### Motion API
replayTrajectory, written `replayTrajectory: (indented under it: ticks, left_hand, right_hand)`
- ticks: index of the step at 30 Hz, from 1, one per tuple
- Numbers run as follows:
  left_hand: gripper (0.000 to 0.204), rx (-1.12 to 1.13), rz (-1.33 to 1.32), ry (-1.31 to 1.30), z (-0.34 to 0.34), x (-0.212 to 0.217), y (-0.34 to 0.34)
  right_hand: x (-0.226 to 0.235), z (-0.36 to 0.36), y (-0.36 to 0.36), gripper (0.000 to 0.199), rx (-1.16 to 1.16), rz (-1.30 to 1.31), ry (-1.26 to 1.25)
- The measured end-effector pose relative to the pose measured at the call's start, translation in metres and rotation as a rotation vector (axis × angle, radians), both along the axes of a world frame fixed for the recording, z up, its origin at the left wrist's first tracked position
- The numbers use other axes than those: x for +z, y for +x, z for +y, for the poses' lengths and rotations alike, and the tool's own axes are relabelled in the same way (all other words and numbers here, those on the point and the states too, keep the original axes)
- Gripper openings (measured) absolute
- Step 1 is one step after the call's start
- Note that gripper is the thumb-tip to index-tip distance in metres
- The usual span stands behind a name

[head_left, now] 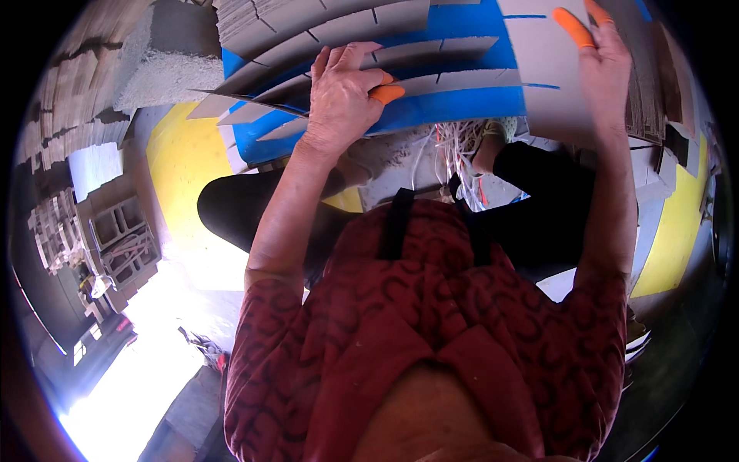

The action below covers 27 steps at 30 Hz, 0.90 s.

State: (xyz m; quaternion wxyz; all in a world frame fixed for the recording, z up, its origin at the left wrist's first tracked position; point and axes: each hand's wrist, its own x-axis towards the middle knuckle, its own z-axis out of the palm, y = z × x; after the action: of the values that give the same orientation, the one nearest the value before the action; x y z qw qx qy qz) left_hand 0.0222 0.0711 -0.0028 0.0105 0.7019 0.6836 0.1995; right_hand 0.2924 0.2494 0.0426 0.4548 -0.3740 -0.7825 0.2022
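Note:
Several grey cardboard strips (462, 82) with short slots stand on edge in rows on a blue work surface (462, 108). My left hand (342, 92), with an orange finger cover on its thumb, is closed at the left part of these rows. It grips a thin cardboard strip (250, 100) seen nearly edge-on. At the far right, my right hand (604, 65) has a wide slotted cardboard sheet (546, 58) in its grip. Orange covers sit on its thumb and a finger; the other fingers are mostly hidden. Blue shows through the sheet's slots.
Stacked cardboard pieces (254, 27) are at the far left of the work surface, beside a rough grey block (173, 58). More cardboard (647, 85) stands at right. White strands (458, 154) hang below the near edge, between my legs. Yellow panels (188, 169) flank me.

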Motion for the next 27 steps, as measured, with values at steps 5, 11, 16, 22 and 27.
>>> replayTrajectory:
  ticks: [5, 11, 16, 22, 27]
  left_hand:
    - [0.016, 0.002, -0.008, -0.023, -0.001, -0.001, 0.001]
    - [0.016, -0.015, 0.006, -0.014, -0.001, -0.002, 0.001]
    - [0.026, -0.041, -0.068, 0.071, 0.005, 0.002, 0.005]
    - [0.033, 0.008, -0.135, 0.096, 0.006, 0.001, -0.003]
    - [0.029, 0.010, -0.202, 0.070, 0.004, 0.000, -0.007]
  right_hand:
    - [-0.003, -0.012, -0.021, 0.035, -0.002, 0.072, 0.107]
    - [-0.057, 0.029, -0.009, 0.041, 0.076, 0.323, -0.118]
    - [-0.099, 0.042, -0.003, 0.049, 0.392, 0.282, -0.179]
    - [-0.024, -0.026, -0.048, 0.046, 0.224, -0.282, 0.097]
    - [-0.022, -0.030, -0.061, 0.043, 0.250, -0.422, 0.026]
